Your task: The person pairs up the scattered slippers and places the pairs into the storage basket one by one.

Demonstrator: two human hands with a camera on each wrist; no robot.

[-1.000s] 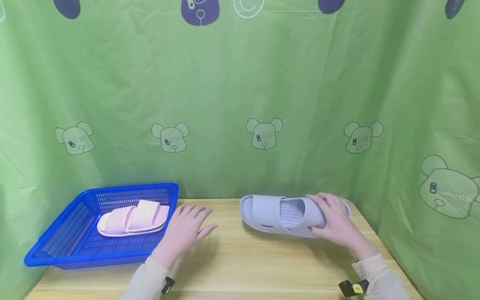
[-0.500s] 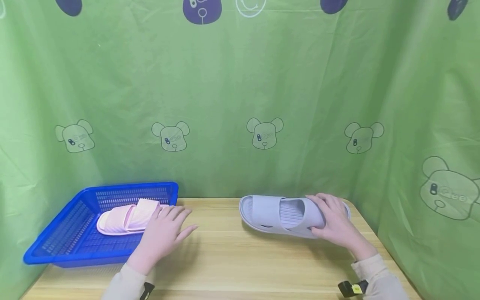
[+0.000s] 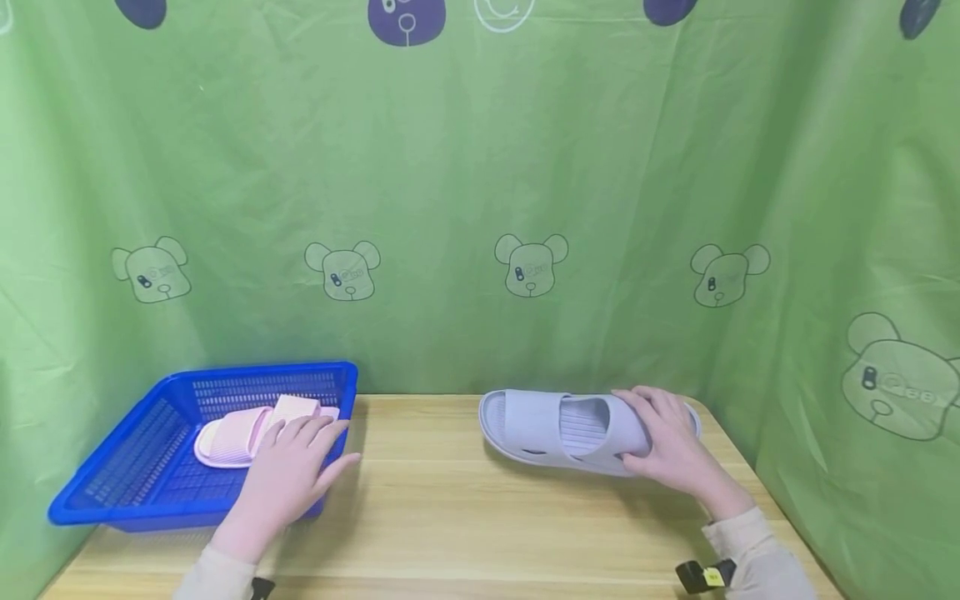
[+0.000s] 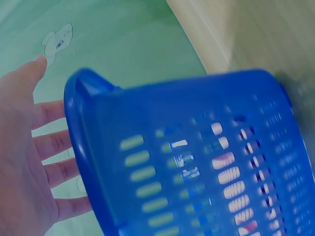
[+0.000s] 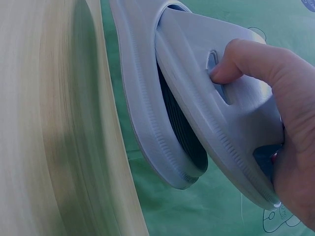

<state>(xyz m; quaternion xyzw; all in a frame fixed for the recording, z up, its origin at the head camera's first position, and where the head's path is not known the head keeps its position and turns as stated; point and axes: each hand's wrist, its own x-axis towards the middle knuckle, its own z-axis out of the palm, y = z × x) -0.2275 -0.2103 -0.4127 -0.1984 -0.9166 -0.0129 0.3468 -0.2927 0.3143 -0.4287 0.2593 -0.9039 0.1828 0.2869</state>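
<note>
At the near edge of the wooden table (image 3: 465, 525), two pale sleeves (image 3: 765, 554) reach in, a black device (image 3: 690, 576) with a yellow label at the right wrist. The left hand (image 3: 288, 471) is spread, fingers apart and pinching nothing, in front of the right end of a blue slotted basket (image 3: 150, 517); in the left wrist view the rim hides its fingertips, so I cannot tell whether they touch. The right hand (image 3: 671, 446) grips the heel end of a pair of grey-blue slippers (image 3: 536, 425), nested one into the other, toe end pointing left, near the table's far right corner; its thumb presses over a slot in the side. The basket stands at the far left corner, with pink slippers (image 3: 236, 435) with ribbed straps inside, partly covered by the left hand. Behind the far edge hangs a green curtain (image 3: 435, 167) printed with cartoon animal heads (image 3: 348, 275).
</note>
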